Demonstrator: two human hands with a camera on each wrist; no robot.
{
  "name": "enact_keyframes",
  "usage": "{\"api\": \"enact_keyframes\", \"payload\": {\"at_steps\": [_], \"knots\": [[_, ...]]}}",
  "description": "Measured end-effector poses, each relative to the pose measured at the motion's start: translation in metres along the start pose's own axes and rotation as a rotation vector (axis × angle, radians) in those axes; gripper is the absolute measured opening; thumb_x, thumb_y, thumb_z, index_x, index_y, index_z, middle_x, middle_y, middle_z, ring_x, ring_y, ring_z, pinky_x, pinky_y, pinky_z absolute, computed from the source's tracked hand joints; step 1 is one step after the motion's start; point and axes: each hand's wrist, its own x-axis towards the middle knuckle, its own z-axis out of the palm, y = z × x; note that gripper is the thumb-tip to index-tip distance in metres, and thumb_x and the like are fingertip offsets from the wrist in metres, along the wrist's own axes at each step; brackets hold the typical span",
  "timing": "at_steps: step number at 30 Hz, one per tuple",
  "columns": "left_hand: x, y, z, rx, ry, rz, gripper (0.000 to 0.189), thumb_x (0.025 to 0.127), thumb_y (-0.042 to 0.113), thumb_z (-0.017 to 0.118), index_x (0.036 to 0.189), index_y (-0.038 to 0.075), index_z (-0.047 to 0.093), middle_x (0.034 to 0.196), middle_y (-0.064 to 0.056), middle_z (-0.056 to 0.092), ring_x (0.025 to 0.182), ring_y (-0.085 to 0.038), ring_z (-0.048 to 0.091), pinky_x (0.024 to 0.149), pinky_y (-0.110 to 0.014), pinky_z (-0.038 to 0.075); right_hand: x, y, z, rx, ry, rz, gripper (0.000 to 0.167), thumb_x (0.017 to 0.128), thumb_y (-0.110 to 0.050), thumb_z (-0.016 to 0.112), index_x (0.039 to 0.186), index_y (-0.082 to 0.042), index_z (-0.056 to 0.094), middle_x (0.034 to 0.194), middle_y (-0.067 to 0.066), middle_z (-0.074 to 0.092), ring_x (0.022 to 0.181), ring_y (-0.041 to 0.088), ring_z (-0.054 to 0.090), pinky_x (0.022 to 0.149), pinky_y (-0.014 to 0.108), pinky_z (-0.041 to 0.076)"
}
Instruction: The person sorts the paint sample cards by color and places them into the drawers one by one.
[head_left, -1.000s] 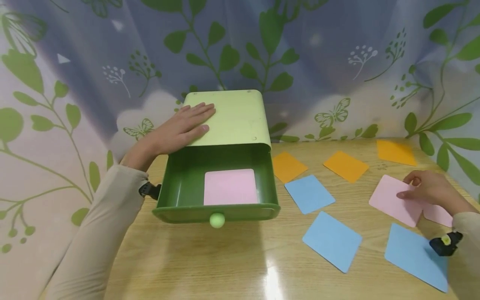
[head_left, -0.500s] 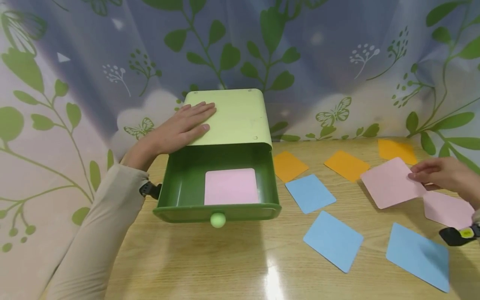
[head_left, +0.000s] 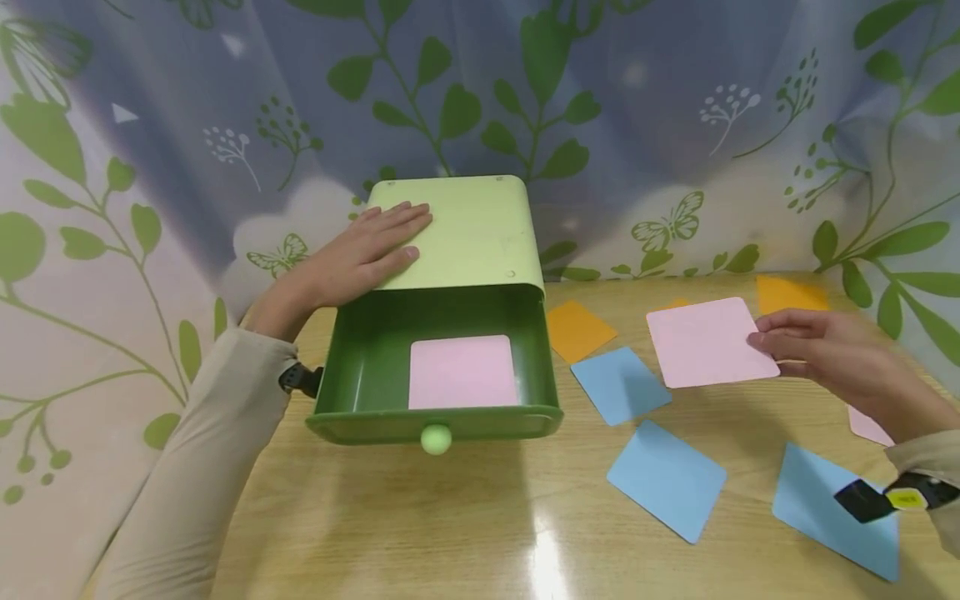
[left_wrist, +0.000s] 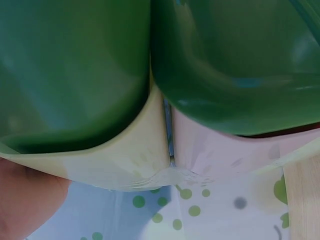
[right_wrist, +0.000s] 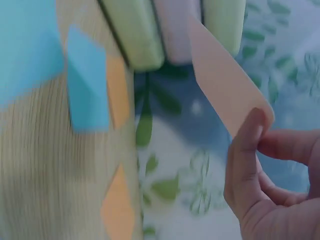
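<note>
My left hand rests flat, fingers straight, on top of the light green drawer box. The box's dark green drawer is pulled out and has a round light green knob. A pink card lies inside the drawer. Over the table, my right hand pinches another pink card by its right edge, between thumb and fingers. The right wrist view shows the same pinch on that card. In the left wrist view, part of my left hand shows beside the box edge.
Blue cards and orange cards lie on the wooden table to the right of the drawer. One more pink card is partly hidden under my right wrist. A patterned curtain hangs behind.
My right hand has lifted the pink card off the table and carried it leftward, over a back orange card. The left hand and the drawer have stayed put.
</note>
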Motion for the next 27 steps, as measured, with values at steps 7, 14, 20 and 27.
{"api": "enact_keyframes", "payload": {"at_steps": [7,14,20,27], "knots": [[0.0,0.0,0.0,0.001,0.004,0.006,0.059,0.105,0.038,0.03,0.153,0.005,0.021,0.16,-0.011,0.016,0.148,-0.026,0.007,0.118,-0.043,-0.002,-0.009,-0.028,0.028,0.328,-0.077,-0.111,0.014,0.098,-0.002,0.051,0.104,-0.01,0.061,0.096,-0.001,0.062,0.084,0.012,0.057,0.073,0.023,0.05],[0.0,0.0,-0.001,0.002,0.002,0.002,0.06,0.105,0.04,0.028,0.154,0.005,0.021,0.16,-0.011,0.016,0.148,-0.026,0.007,0.118,-0.043,-0.002,-0.011,-0.048,0.048,0.459,-0.194,-0.18,0.018,0.099,0.001,0.047,0.105,-0.007,0.062,0.094,0.0,0.061,0.084,0.013,0.058,0.075,0.024,0.051],[0.001,0.0,0.0,0.006,0.0,0.001,0.061,0.105,0.042,0.028,0.154,0.006,0.02,0.16,-0.011,0.015,0.148,-0.026,0.006,0.118,-0.043,-0.003,-0.011,-0.063,0.063,0.494,-0.261,-0.203,0.021,0.099,0.002,0.047,0.103,-0.008,0.065,0.093,0.0,0.061,0.081,0.014,0.057,0.073,0.027,0.051],[0.0,-0.001,0.001,-0.005,0.003,0.007,0.062,0.105,0.042,0.028,0.154,0.005,0.02,0.16,-0.011,0.015,0.148,-0.026,0.007,0.118,-0.043,-0.002,-0.013,-0.089,0.086,0.454,-0.26,-0.186,0.013,0.098,-0.002,0.053,0.102,-0.007,0.064,0.091,0.001,0.061,0.08,0.014,0.058,0.073,0.03,0.053]]}}
